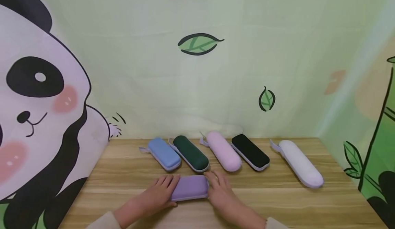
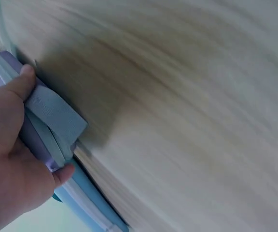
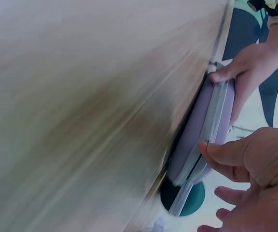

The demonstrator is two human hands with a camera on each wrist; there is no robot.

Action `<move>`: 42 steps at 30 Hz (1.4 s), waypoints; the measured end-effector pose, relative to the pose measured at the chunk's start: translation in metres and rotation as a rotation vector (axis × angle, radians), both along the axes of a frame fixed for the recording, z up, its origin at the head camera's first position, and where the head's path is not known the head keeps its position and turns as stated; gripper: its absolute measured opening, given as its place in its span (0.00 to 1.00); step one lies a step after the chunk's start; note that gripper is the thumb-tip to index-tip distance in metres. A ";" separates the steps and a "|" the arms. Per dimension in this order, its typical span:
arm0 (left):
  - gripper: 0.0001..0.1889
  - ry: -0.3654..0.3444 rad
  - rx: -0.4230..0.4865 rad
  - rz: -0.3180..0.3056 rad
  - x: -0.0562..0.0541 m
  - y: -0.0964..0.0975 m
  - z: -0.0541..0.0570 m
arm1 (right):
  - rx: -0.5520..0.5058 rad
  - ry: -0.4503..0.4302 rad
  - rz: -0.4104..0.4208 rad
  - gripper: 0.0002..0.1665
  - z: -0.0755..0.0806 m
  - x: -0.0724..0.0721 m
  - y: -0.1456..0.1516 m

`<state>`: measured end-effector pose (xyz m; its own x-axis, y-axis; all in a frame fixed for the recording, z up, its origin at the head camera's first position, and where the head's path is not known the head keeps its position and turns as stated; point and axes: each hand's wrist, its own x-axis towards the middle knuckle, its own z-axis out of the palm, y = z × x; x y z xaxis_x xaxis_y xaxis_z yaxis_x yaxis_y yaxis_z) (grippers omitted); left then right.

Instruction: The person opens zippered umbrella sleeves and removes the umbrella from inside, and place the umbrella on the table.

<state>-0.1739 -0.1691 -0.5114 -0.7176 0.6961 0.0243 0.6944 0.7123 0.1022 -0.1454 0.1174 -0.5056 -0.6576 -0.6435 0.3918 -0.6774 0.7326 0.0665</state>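
A purple zip-up glasses case [image 1: 190, 188] lies on the table near its front, between both hands. My left hand [image 1: 158, 194] grips its left end, thumb along the near side; a grey fabric strap [image 2: 59, 114] sticks out there in the left wrist view. My right hand [image 1: 223, 197] is at the case's right end. In the right wrist view, its thumb and forefinger pinch at the grey zipper [image 3: 215, 113] running round the case, with the other fingers loose. A thin dark line shows along the zipper beside those fingertips. The zipper pull itself is hidden.
Behind stand similar cases in a row: blue [image 1: 163, 153], dark green [image 1: 191, 153], pink [image 1: 223, 152], black [image 1: 250, 152] and, farther right, white [image 1: 300, 164]. They lie on a wood-grain table [image 1: 308, 208] backed by a printed panda cloth [image 1: 139, 68].
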 end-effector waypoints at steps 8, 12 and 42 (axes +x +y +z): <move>0.46 0.050 0.036 0.058 0.004 0.010 -0.001 | -0.007 -0.054 -0.038 0.06 0.002 -0.002 -0.024; 0.47 0.063 0.055 0.068 0.002 0.011 -0.002 | 0.025 -0.059 -0.041 0.05 0.000 -0.003 -0.042; 0.43 0.036 -0.087 -0.099 -0.011 0.000 0.016 | -0.226 -0.243 -0.004 0.05 0.027 -0.023 -0.022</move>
